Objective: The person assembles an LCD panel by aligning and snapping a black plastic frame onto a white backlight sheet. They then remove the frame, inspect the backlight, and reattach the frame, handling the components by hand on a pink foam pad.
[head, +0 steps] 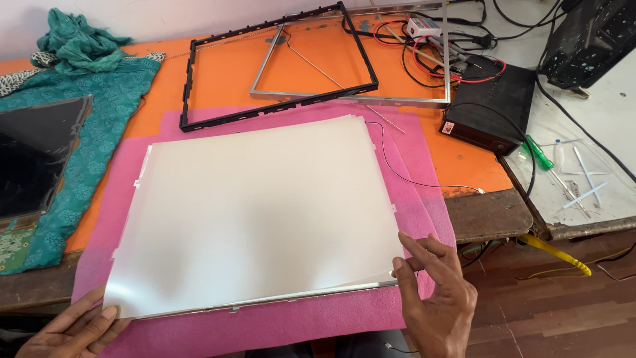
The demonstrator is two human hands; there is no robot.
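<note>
A large white translucent sheet stack [258, 212] lies flat on a pink foam mat [424, 192] on the orange table. My right hand [434, 295] pinches the sheet's near right corner between thumb and fingertips. My left hand [73, 328] rests at the near left corner, fingers touching the sheet's edge. A thin black wire [397, 174] runs from the sheet's far right corner across the mat.
A black plastic frame [187, 93] and a silver metal frame [358, 98] lie at the back. A black box [490, 106] with red and black cables sits at the right. A dark panel [33, 159] rests on teal cloth [99, 99] at the left. A green screwdriver [538, 152] lies on the side bench.
</note>
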